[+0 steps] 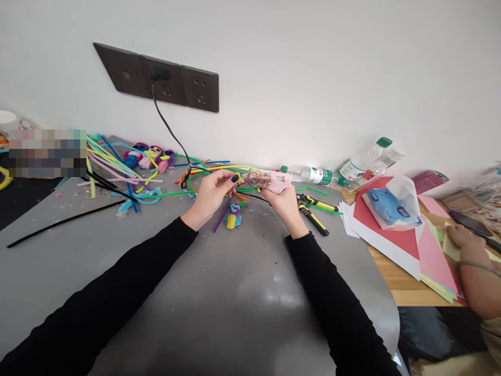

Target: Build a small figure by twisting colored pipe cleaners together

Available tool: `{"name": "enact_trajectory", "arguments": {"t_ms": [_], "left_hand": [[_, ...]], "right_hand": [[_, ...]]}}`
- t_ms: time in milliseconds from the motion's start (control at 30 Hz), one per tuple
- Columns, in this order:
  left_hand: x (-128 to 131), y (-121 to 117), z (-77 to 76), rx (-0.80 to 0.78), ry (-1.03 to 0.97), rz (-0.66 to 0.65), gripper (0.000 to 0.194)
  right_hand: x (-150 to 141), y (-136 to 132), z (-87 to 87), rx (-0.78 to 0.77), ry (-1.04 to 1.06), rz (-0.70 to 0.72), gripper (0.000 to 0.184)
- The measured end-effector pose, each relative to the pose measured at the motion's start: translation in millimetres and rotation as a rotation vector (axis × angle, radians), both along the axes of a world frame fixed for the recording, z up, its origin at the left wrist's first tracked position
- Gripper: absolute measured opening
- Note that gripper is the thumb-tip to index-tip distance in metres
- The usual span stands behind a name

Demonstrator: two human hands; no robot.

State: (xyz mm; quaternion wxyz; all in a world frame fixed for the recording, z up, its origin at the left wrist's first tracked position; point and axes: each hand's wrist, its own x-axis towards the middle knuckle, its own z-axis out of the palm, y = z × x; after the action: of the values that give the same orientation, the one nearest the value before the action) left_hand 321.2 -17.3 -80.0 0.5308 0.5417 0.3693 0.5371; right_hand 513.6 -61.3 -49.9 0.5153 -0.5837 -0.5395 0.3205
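Note:
My right hand is wrapped round a pink hot glue gun, its nozzle pointing left. Pinched between the thumb and fingers of my left hand is a small yellow piece, possibly pipe cleaner, right at the nozzle; whether they touch I cannot tell. Just below the hands, a small purple, blue and yellow pipe-cleaner figure lies on the grey table. Beside my right hand rest yellow-and-black pliers.
Loose pipe cleaners and several small dolls lie at the back left. A cord runs down from the wall socket. At right are plastic bottles, a tissue pack, coloured paper and another person's hand.

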Motion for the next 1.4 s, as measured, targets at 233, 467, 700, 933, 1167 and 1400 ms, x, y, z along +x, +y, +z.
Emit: {"name": "enact_trajectory", "arguments": {"t_ms": [233,467,700,933,1167,1400], "left_hand": [[0.6,-1.5,2.2,0.003,0.002,-0.005,0.05],[0.6,-2.5,4.4,-0.009,-0.016,-0.01,0.053],[0.3,-2.7,4.4,-0.005,-0.007,-0.013,0.052],[0.3,-1.5,3.3,-0.002,-0.001,-0.016,0.05],[0.3,0.6,0.0,0.007,0.005,-0.007,0.048],[0.0,-0.2,2.0,0.008,-0.002,0.006,0.05]], "right_hand": [[-0.5,-0.2,1.1,-0.029,-0.039,-0.009,0.023],[-2.0,-1.1,3.7,-0.058,-0.046,-0.022,0.026],[-1.6,-0.2,2.2,-0.055,-0.054,-0.025,0.024],[-1.3,0.1,2.0,-0.052,-0.049,-0.018,0.023],[-2.2,0.1,3.6,-0.06,-0.048,-0.025,0.021],[-0.6,0.9,1.3,-0.058,-0.063,-0.024,0.02]]}}
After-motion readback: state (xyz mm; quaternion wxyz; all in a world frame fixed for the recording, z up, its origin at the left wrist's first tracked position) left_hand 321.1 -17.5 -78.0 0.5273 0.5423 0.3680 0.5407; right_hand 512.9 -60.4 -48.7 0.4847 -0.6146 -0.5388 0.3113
